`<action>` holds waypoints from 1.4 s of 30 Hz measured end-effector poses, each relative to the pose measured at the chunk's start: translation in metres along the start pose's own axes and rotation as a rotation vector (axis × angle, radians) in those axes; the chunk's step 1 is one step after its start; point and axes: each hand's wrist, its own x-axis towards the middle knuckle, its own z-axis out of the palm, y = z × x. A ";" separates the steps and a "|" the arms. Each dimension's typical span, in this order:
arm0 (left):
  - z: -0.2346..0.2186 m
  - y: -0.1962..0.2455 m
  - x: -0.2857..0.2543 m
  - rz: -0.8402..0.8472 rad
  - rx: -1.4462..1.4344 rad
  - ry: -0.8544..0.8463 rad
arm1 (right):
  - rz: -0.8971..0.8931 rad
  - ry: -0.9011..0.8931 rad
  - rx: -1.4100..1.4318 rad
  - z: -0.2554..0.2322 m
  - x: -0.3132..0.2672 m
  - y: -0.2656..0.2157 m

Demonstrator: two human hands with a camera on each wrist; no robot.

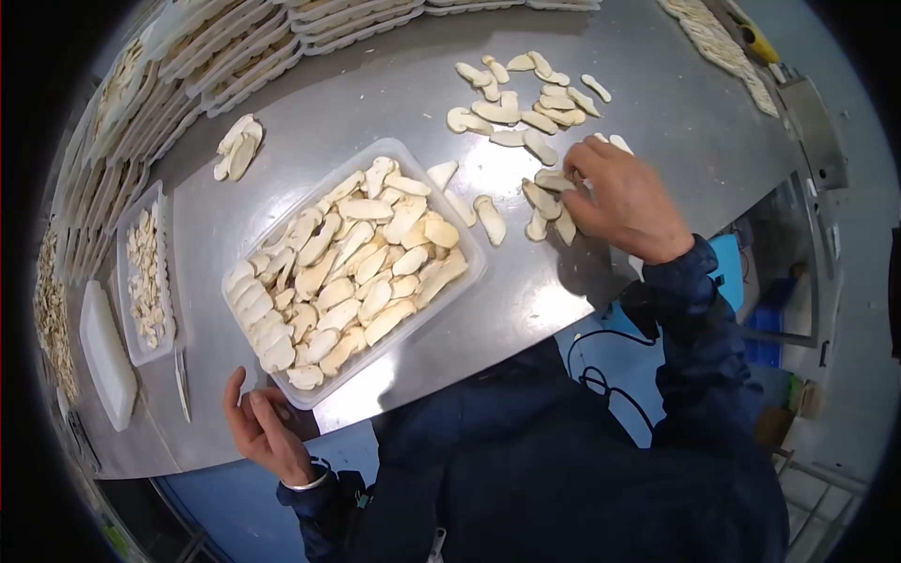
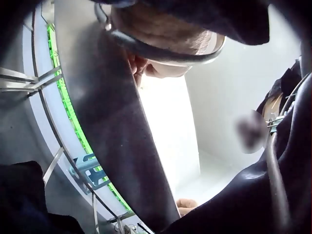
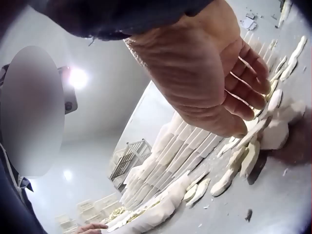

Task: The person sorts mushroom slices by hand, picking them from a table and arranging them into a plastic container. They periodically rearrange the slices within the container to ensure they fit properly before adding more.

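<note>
A clear plastic tray [image 1: 474,267] full of overlapping pale mushroom slices [image 1: 336,293] sits in the middle of the metal table in the head view. My right hand [image 1: 627,199] is to its right, low over a small cluster of loose slices [image 1: 539,199]. Its thumb and fingers pinch the end of one mushroom slice [image 1: 552,180]; in the right wrist view the fingers bend down toward the slices. My left hand [image 1: 266,427] holds nothing, fingers loosely bent, beside the tray's near left corner at the table edge. The left wrist view shows mainly the wrist band [image 2: 161,54].
More loose slices [image 1: 540,120] lie scattered beyond my right hand, and a small pile [image 1: 238,147] lies left of the tray. Stacked filled trays [image 1: 235,56] line the back and left. Tweezers [image 1: 182,387] and a white lid-like slab [image 1: 105,357] are at left.
</note>
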 end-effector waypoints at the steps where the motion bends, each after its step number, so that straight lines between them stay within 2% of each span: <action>1: 0.001 0.000 0.000 0.003 0.010 0.013 | -0.006 -0.014 -0.014 0.002 0.002 -0.002; 11: 0.002 -0.001 -0.002 -0.016 0.026 0.019 | -0.037 0.038 -0.107 0.014 0.012 0.005; 17: 0.001 -0.006 -0.002 0.003 0.028 0.022 | 0.094 0.154 0.063 -0.003 0.023 0.047; 21: 0.001 -0.004 -0.002 -0.007 0.064 0.022 | 0.164 0.004 -0.050 -0.009 0.040 0.089; 24: 0.000 -0.006 -0.002 0.003 0.070 0.018 | 0.090 0.163 -0.199 -0.012 0.050 0.088; 27: 0.002 -0.005 -0.002 0.012 0.085 0.032 | -0.011 0.087 -0.028 -0.003 0.067 0.084; 30: 0.001 -0.005 -0.002 0.002 0.053 0.024 | -0.112 0.075 -0.062 0.012 0.079 0.090; 36: 0.002 -0.006 -0.002 0.018 0.071 0.031 | -0.080 0.055 -0.056 0.019 0.082 0.090; 39: 0.002 -0.006 -0.003 0.010 0.093 0.036 | -0.061 0.049 0.035 0.018 0.083 0.103; 42: 0.001 -0.004 -0.002 -0.008 0.085 0.028 | 0.267 0.050 0.081 -0.007 0.082 0.116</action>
